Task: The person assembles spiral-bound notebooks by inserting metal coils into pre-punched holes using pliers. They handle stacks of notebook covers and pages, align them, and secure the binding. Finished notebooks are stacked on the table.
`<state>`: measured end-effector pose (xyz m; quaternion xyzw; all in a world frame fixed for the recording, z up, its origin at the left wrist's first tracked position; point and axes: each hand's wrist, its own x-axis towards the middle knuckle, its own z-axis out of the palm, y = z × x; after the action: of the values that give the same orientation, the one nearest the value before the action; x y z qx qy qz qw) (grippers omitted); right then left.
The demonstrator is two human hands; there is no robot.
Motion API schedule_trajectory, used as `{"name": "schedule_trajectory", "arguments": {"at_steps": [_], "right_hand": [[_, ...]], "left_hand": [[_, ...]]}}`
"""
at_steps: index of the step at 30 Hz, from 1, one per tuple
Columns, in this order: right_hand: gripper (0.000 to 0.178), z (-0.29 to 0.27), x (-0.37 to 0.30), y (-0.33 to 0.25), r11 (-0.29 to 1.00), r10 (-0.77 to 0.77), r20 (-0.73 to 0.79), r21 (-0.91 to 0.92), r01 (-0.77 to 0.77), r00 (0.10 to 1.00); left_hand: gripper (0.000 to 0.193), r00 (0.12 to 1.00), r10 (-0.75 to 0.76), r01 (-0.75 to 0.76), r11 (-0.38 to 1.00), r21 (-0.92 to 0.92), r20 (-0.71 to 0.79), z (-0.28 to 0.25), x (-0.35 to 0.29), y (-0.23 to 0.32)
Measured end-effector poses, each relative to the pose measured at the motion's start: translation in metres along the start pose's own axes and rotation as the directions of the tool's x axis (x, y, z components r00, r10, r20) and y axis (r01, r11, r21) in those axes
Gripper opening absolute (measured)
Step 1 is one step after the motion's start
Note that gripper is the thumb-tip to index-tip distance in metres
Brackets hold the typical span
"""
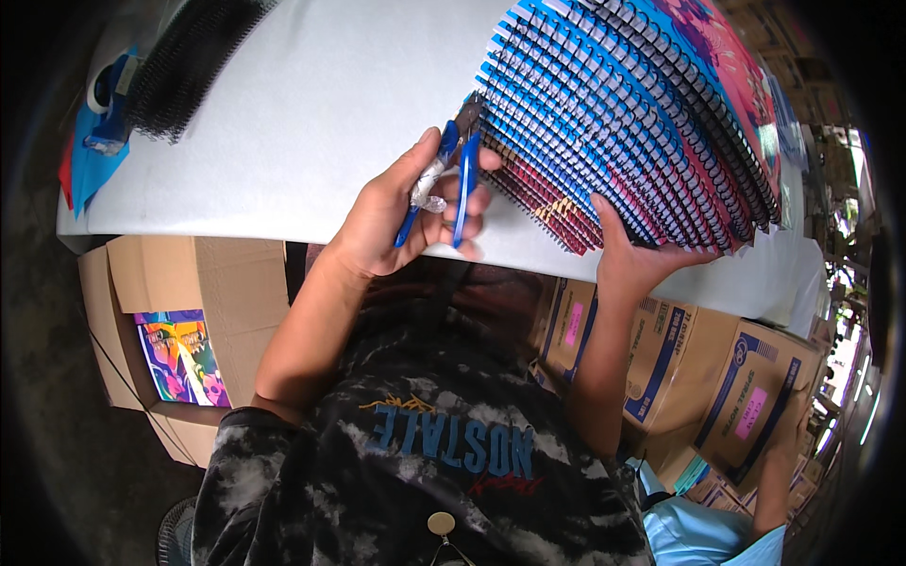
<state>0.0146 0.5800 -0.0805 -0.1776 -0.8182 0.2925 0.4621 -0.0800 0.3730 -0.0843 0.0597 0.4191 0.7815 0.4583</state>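
Fingers [489,160] of the left hand [385,212] curl around blue-handled pliers [468,170], handles slightly parted, tips at the left edge of the spiral-notebook stack [613,141]; right hand [630,262], thumb spread wide, against the stack's near edge. Left of the stack: white table [311,113], black coils [184,75].

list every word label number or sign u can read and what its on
Wording left uncopied; where text stands:
Dark patterned shirt: large blue lettering, yellow and red script.
Cardboard boxes at right: dark-blue print, lettered pink labels.
Blue-handled pliers: none legible.
Smallest box print: too small to read.
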Motion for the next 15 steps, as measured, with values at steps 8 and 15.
{"name": "schedule_trajectory", "arguments": {"at_steps": [8, 15], "right_hand": [[0.127, -0.002, -0.001, 0.002, 1.000, 0.001, 0.013, -0.015, 0.000, 1.000], [0.130, -0.004, -0.001, 0.007, 0.995, -0.052, 0.038, -0.080, 0.055, 0.998]], "left_hand": [[0.058, 0.985, 0.099, -0.047, 0.944, 0.328, -0.141, 0.006, -0.001, -0.004], [0.052, 0.916, 0.231, 0.147, 0.571, 0.808, -0.329, 0.006, -0.004, -0.001]]}}
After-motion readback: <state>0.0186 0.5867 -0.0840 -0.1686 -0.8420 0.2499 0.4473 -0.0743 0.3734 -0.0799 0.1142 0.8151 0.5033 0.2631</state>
